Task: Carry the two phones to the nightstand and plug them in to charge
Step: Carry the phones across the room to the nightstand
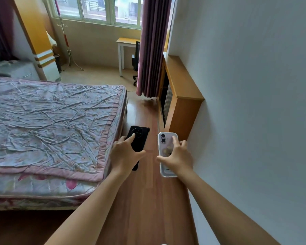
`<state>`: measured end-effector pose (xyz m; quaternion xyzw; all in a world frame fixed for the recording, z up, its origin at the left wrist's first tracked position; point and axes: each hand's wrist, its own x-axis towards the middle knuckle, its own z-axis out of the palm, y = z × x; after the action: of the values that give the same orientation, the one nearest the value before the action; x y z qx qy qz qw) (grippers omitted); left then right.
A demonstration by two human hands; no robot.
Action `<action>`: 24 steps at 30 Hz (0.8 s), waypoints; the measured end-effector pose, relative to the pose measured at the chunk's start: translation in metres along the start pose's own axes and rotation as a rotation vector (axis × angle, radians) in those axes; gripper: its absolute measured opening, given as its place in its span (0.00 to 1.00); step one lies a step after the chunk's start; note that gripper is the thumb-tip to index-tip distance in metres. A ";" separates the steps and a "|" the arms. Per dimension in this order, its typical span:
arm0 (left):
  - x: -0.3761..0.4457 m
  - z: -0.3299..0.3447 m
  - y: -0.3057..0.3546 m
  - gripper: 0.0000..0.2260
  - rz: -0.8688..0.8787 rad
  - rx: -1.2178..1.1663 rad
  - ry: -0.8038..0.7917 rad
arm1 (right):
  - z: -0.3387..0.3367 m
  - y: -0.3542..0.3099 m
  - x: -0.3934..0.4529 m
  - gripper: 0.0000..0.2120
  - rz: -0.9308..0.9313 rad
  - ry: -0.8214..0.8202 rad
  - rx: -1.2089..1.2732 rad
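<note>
Black phone (137,138) is gripped in left hand (125,155), pale-cased phone (166,152) in right hand (177,159), both held over wood floor (145,200) beside bed (51,121). Grips should be kept firm, phones level, en route to nightstand (19,70).

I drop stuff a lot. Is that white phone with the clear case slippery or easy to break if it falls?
Likely a bit slippery: the white phone wears a glossy clear case, and the right hand pinches it by its edges. It looks stiff and flat, so it shouldn't bend or roll. It is over bare wood floor, so a fall could crack it, though the case may help.
</note>
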<state>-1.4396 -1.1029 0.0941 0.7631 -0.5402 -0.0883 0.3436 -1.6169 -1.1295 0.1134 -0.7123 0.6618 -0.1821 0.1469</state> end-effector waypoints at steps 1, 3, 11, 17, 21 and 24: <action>0.012 0.009 0.006 0.38 -0.011 -0.003 0.007 | 0.000 0.004 0.020 0.42 -0.011 -0.017 0.006; 0.036 0.027 0.017 0.37 -0.050 -0.009 0.026 | -0.002 0.011 0.061 0.43 -0.039 -0.049 0.017; 0.136 0.069 0.049 0.35 -0.159 -0.010 0.082 | -0.010 0.015 0.199 0.42 -0.143 -0.114 -0.046; 0.233 0.104 0.047 0.34 -0.166 0.027 0.098 | 0.010 0.007 0.305 0.42 -0.161 -0.114 -0.023; 0.312 0.128 0.034 0.35 -0.164 0.022 0.086 | 0.030 -0.008 0.379 0.43 -0.163 -0.107 -0.018; 0.375 0.140 0.028 0.36 -0.144 0.021 0.070 | 0.042 -0.024 0.438 0.44 -0.150 -0.102 -0.014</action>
<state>-1.3819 -1.4994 0.0958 0.8062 -0.4724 -0.0805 0.3469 -1.5513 -1.5653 0.1155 -0.7690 0.5996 -0.1515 0.1616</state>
